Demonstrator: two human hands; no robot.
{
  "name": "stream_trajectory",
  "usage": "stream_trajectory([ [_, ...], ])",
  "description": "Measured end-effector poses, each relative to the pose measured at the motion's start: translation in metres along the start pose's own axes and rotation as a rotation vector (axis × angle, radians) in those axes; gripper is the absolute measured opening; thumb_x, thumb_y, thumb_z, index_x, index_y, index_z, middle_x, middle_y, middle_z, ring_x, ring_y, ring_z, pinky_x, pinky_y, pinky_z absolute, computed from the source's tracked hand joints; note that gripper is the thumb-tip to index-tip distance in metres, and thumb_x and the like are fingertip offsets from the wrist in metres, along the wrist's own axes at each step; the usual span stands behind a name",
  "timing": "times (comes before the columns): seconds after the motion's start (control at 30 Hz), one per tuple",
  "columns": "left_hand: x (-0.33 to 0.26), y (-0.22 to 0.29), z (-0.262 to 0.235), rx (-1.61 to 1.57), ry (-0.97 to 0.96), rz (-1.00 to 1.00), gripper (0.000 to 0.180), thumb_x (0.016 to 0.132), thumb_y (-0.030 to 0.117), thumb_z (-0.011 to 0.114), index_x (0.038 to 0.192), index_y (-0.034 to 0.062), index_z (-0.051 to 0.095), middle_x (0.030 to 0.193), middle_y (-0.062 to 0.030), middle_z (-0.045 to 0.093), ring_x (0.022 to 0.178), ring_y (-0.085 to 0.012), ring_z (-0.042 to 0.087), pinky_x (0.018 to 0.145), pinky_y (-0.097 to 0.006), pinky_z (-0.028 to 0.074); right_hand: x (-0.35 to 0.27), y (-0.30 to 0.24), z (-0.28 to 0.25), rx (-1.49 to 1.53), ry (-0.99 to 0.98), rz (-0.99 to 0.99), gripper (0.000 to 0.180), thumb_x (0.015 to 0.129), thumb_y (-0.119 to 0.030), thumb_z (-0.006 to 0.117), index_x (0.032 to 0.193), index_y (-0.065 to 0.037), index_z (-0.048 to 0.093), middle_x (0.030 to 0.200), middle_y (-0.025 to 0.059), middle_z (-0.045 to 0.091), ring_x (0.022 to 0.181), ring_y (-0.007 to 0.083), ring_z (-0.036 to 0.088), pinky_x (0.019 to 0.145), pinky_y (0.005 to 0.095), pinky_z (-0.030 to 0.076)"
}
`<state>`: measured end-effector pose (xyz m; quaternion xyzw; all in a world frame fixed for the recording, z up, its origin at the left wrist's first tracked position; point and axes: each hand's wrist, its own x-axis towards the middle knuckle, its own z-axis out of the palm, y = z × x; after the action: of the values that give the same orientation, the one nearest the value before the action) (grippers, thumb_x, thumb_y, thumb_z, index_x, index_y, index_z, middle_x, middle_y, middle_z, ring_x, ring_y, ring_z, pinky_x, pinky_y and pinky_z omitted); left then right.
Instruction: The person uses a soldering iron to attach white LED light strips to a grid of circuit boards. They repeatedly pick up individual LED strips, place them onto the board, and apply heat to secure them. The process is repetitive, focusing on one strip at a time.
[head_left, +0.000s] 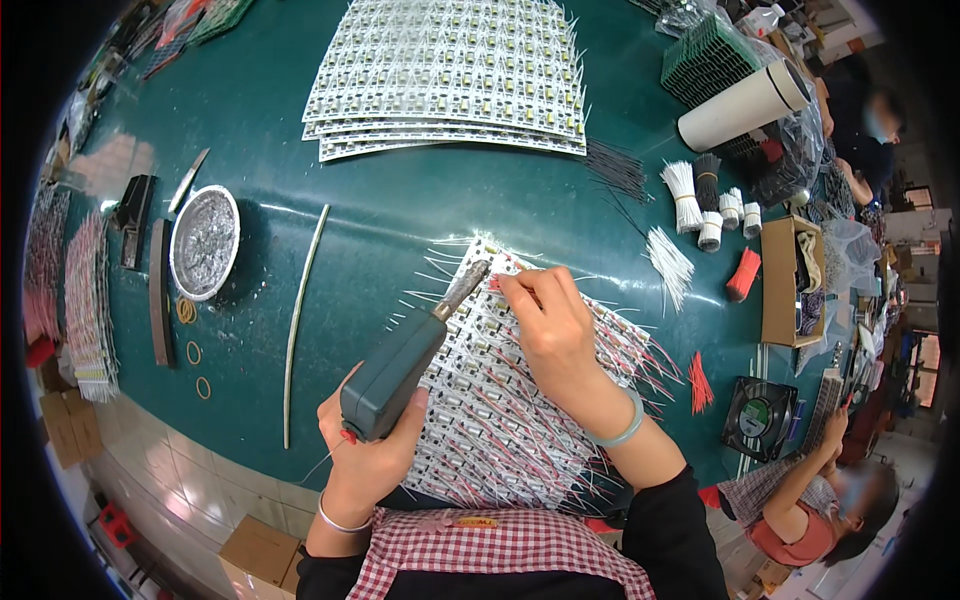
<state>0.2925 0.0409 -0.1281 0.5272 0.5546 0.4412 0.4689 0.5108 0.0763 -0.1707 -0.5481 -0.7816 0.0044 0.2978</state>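
Note:
In my left hand (362, 462) is a dark green soldering gun (393, 378), fingers wrapped round its body. Its metal tip reaches up and right to the far end of a white circuit board panel (462, 385) in front of me. My right hand (556, 338) is closed in a pinch over the same panel, close to the tip. Short red wires (494, 284) stick out at its fingertips. Rows of small parts cover the panel, with many red and white wires standing out from it. Whether the tip touches a solder pad is too small to tell.
A stack of white circuit panels (445, 85) lies at the back. To the left are a bowl of silvery scraps (204, 243) and a long thin rod (304, 325). Wire bundles (682, 196), a white tumbler (744, 106) and a fan (760, 418) sit right. Two people work farther right.

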Motion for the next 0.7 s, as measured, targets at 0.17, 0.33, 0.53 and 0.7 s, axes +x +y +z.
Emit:
stream_trajectory([
  [0.17,0.0018,-0.0021,0.0022,0.018,-0.003,0.035,0.016,0.076,-0.003,0.072,0.091,-0.0057,0.067,0.080,-0.0077,0.066,0.066,-0.0102,0.061,0.059,-0.025,0.047,-0.0004,-0.0004,0.0018,-0.011,-0.001,0.000,0.032,0.071,0.005,0.066,0.102,0.007,0.064,0.092,0.0120,0.058,0.083,0.0254,0.055,0.062,0.0334,0.048],
  [0.33,0.0016,-0.0038,0.0041,-0.007,0.000,0.015,0.014,0.077,-0.002,0.071,0.090,-0.0058,0.066,0.079,-0.0079,0.065,0.064,-0.0109,0.061,0.058,-0.025,0.047,-0.0001,-0.0007,0.0025,-0.013,0.003,-0.001,0.030,0.072,0.004,0.066,0.102,0.007,0.064,0.092,0.0111,0.057,0.082,0.0248,0.055,0.061,0.0332,0.046],
  [0.53,0.0043,-0.0057,0.0034,0.061,-0.039,0.053,0.012,0.077,-0.001,0.071,0.088,-0.0051,0.066,0.076,-0.0087,0.063,0.061,-0.0119,0.058,0.055,-0.026,0.045,0.0003,-0.0013,0.0028,-0.005,-0.007,0.002,0.029,0.072,0.004,0.066,0.101,0.006,0.064,0.092,0.0109,0.057,0.082,0.0247,0.055,0.061,0.0336,0.046],
  [0.7,0.0048,-0.0030,0.0028,0.114,-0.065,0.044,0.010,0.077,-0.002,0.071,0.085,-0.0049,0.065,0.074,-0.0089,0.061,0.058,-0.0138,0.057,0.054,-0.027,0.044,0.0019,-0.0017,0.0025,-0.012,-0.001,0.001,0.028,0.071,0.004,0.065,0.099,0.006,0.064,0.092,0.0110,0.057,0.083,0.0251,0.056,0.063,0.0338,0.047],
])
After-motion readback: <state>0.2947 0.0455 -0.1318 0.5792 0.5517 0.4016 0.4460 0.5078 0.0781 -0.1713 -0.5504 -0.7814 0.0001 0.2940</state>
